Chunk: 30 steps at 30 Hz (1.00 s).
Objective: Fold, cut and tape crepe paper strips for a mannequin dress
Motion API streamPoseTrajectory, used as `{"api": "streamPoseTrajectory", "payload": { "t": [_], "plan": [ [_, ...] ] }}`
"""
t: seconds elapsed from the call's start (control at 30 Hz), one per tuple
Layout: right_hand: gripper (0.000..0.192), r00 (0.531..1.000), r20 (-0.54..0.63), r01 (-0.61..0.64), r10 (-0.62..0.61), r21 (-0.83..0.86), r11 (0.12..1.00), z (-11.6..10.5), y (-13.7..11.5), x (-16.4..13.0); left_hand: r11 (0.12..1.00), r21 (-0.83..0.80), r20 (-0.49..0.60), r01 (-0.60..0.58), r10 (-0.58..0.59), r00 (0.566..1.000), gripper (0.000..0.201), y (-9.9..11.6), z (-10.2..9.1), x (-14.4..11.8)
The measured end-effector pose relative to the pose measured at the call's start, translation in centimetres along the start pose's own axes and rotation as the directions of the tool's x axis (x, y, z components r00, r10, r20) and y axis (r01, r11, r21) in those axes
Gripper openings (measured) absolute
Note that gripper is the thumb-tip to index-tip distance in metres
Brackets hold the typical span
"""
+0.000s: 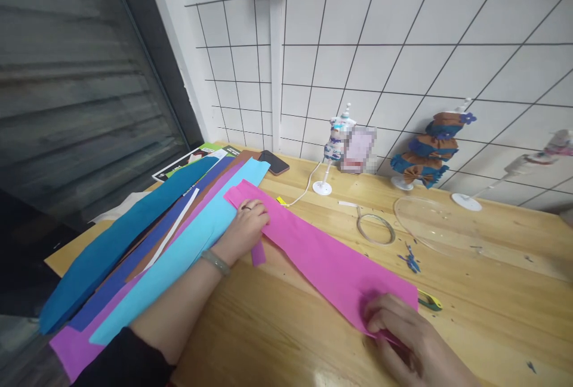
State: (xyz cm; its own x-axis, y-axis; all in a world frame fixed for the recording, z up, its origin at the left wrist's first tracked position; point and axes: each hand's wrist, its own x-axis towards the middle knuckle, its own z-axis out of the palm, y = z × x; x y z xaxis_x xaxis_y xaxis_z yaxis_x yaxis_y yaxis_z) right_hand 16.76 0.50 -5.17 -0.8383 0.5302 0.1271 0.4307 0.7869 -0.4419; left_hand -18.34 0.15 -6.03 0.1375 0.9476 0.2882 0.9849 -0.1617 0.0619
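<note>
the right hand (403, 330) is nearest to the camera, low at the right, and its fingers are bent down on the near end of the pink paper strip (322, 255); they pinch the edge of it against the wooden table (492, 291). the strip is long and flat, of a strong magenta colour, thin and a little wrinkled like crepe paper, and it lies slanted across the table from the near right to the far left. a small narrow flap of the same pink hangs from its left edge just beside the left hand (246, 226). the left hand lies flat on the far part of the strip, with fingers together and pressing down; it grasps nothing. it wears a ring and, at the wrist, a greenish bracelet (215, 262).

to the left of the strip lies a fan of other long paper sheets (134, 255), light blue, purple, dark blue, brown and teal, overlapping each other. just beyond the right hand a yellow-green tool (430, 300) shows from under the pink edge; i cannot tell what it is. farther away are blue paper scraps (410, 260), a ring of wire (376, 227) and a clear plastic dish (439, 223). at the wall stand a phone (274, 162), a small mannequin stand (335, 148) and a stand with blue and brown bows (430, 151).
</note>
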Motion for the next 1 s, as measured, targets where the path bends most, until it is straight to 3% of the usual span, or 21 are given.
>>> {"api": "streamPoseTrajectory", "payload": {
  "t": [0.4,0.53,0.7,0.83,1.0],
  "plan": [
    [0.015,0.999,-0.051,0.018,-0.016,0.045,0.999,-1.0,-0.7,0.0,0.999,-0.032,0.175,-0.016,0.022,0.984,0.037,-0.4,-0.8,-0.3],
    [0.024,0.982,-0.151,-0.105,0.109,0.032,0.994,-0.5,1.1,-0.3,0.999,-0.019,0.187,-0.028,0.031,0.982,0.038,-0.3,-0.8,-0.4],
    [0.026,0.903,-0.389,-0.246,0.181,-0.122,0.962,0.2,4.9,-0.6,1.000,-0.008,0.175,-0.017,0.018,0.984,0.038,-0.1,-0.7,-0.6],
    [0.036,0.904,-0.395,-0.280,0.165,-0.254,0.926,0.8,6.5,-0.6,1.000,-0.024,0.170,-0.005,0.009,0.985,0.040,-0.1,-0.6,-0.7],
    [0.030,0.909,-0.400,-0.241,0.117,-0.276,0.930,1.2,6.5,-0.2,0.999,-0.033,0.173,0.003,0.003,0.985,0.040,-0.2,-0.4,-0.6]
  ]
}}
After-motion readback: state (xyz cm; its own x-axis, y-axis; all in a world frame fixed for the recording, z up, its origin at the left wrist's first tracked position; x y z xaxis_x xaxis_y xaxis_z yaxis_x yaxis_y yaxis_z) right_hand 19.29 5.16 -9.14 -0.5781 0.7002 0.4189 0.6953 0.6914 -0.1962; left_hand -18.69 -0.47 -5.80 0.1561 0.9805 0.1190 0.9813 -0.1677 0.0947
